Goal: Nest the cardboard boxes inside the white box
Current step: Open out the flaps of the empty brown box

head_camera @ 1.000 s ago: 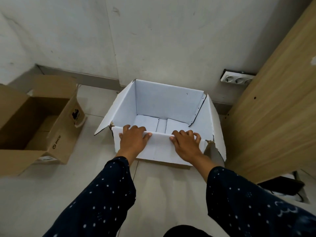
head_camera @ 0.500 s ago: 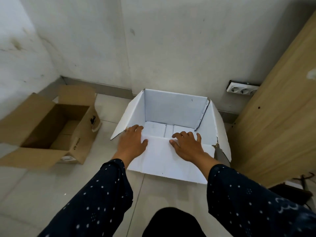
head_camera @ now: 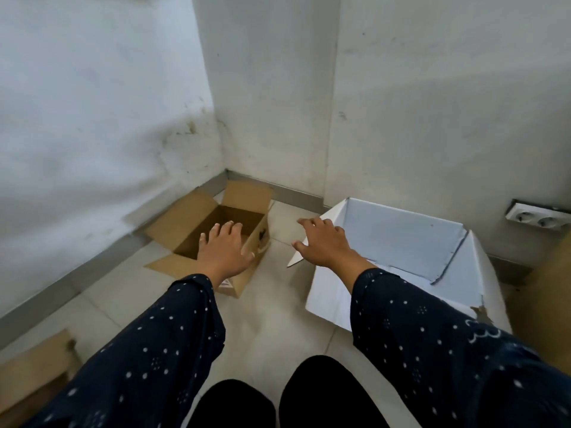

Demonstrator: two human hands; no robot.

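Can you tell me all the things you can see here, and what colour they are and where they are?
Open brown cardboard box: one, brown, on the floor in the corner, left of the white box, flaps spread out.
Open white cardboard box: one, white, on the floor to the right, its near flap folded down.
Second piece of brown cardboard: one, brown, bottom left edge, only partly in view.
White wall socket strip: one, white, low on the wall at the right.
Wooden panel: one, light brown, far right edge.
Tiled floor: pale beige.
Walls: white, scuffed.
Left hand: one, open, over the brown box.
Right hand: one, open, over the white box's left flap.
Sleeves: two, dark blue with white dots.
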